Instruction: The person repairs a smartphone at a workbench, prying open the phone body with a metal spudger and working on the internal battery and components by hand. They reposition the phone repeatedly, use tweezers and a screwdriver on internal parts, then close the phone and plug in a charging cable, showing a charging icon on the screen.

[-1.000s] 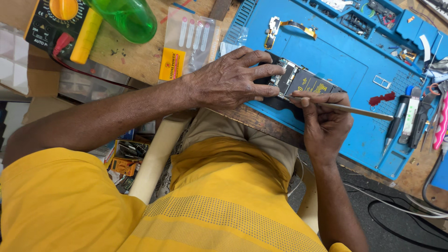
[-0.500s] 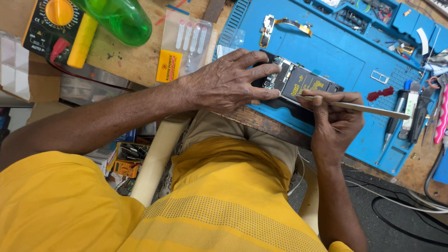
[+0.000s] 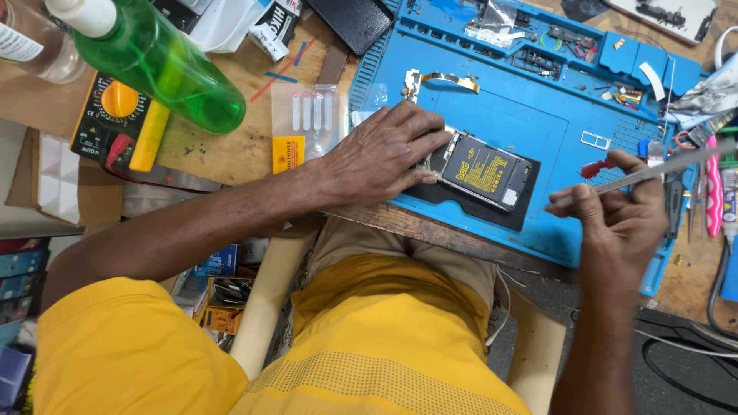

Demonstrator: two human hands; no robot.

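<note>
Lifted clear toward the tabletop's right edge, my right hand (image 3: 619, 211) pinches the metal pry tool (image 3: 653, 169) while my left hand (image 3: 377, 157), flat, should keep pinning the opened phone (image 3: 484, 173) near the blue mat's (image 3: 530, 115) front edge.

Opened phone (image 3: 483, 170) on blue mat (image 3: 530, 115)
My left hand (image 3: 380, 154) pins it; my right hand (image 3: 619, 207) grips metal tweezers (image 3: 653, 169) beside it.

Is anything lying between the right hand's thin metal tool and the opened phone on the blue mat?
Nothing visible does. The right hand holds the thin metal tool off to the phone's right; only bare blue work mat lies between. The left hand steadies the opened phone from its far side.
</note>
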